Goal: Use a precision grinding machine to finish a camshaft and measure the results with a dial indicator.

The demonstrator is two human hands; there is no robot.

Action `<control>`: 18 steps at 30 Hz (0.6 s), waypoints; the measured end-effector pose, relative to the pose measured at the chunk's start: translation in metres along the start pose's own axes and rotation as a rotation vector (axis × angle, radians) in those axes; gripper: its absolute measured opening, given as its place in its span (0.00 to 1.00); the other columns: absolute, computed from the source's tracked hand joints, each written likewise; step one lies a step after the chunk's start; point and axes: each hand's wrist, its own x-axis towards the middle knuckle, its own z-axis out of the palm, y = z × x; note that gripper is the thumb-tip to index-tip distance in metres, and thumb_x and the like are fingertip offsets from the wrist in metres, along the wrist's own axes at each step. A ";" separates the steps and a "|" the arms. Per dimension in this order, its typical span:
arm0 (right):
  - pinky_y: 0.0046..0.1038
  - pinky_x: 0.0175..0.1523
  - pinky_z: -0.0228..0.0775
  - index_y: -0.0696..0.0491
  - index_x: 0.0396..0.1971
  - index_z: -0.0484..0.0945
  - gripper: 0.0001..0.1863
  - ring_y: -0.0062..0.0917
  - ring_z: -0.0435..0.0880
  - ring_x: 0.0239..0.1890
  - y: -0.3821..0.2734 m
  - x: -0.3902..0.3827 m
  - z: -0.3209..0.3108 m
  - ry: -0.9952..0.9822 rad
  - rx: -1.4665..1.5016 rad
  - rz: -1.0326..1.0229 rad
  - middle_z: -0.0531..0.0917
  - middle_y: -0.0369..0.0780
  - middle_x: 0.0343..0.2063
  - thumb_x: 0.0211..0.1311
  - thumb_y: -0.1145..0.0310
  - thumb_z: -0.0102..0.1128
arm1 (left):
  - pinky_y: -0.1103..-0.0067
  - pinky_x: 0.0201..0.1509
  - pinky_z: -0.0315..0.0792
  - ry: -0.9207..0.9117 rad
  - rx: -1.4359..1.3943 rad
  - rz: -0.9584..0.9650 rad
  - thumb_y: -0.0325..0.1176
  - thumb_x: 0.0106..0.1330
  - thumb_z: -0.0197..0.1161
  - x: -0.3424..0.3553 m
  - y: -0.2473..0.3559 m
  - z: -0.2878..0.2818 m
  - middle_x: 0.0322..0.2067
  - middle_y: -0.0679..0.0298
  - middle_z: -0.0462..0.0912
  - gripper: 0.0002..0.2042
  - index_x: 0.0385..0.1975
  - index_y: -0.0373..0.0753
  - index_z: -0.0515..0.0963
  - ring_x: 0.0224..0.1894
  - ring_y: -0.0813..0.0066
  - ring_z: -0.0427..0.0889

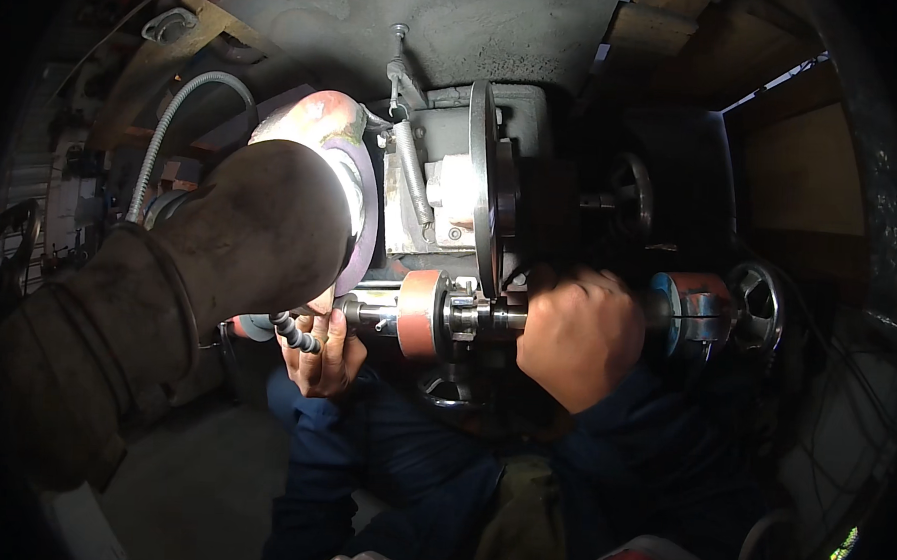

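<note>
A metal shaft (375, 317) lies crosswise in the machine, below a pinkish-purple grinding wheel (364, 216). My left hand (327, 357) is at the shaft's left end, fingers up and closed against it. A grey segmented nozzle (296, 333) hides part of those fingers. My right hand (581, 336) is wrapped round the shaft farther right, back of the hand up; its fingertips are hidden. Between my hands sits a red-painted round collar (424, 314), with a bright metal clamp (464, 313) beside it.
A big dark duct (261, 227) crosses from the lower left to the wheel's guard (310, 119). A thin upright disc (483, 186) stands behind the shaft, near a spring (413, 173). At right are a red-and-blue clamped block (692, 316) and a handwheel (758, 306).
</note>
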 end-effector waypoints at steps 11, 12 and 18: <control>0.32 0.35 0.73 0.55 0.20 0.79 0.08 0.34 0.80 0.24 0.000 -0.003 0.009 0.138 0.070 0.033 0.79 0.41 0.15 0.32 0.73 0.60 | 0.57 0.50 0.76 0.022 0.014 -0.048 0.20 0.52 0.65 0.011 0.007 -0.001 0.42 0.59 0.82 0.12 0.38 0.35 0.84 0.44 0.55 0.83; 0.33 0.36 0.73 0.56 0.25 0.80 0.12 0.34 0.80 0.26 0.001 -0.004 0.006 0.102 0.037 0.010 0.79 0.41 0.17 0.32 0.71 0.61 | 0.58 0.51 0.75 -0.053 -0.007 -0.086 0.21 0.53 0.66 0.012 0.007 -0.003 0.42 0.59 0.82 0.12 0.39 0.35 0.84 0.44 0.55 0.83; 0.35 0.40 0.75 0.59 0.38 0.79 0.24 0.34 0.80 0.33 0.010 -0.009 -0.006 0.135 0.092 -0.072 0.79 0.42 0.26 0.34 0.67 0.67 | 0.58 0.54 0.73 -0.171 -0.068 -0.054 0.22 0.53 0.71 0.017 0.001 -0.013 0.44 0.56 0.80 0.17 0.44 0.36 0.80 0.45 0.54 0.81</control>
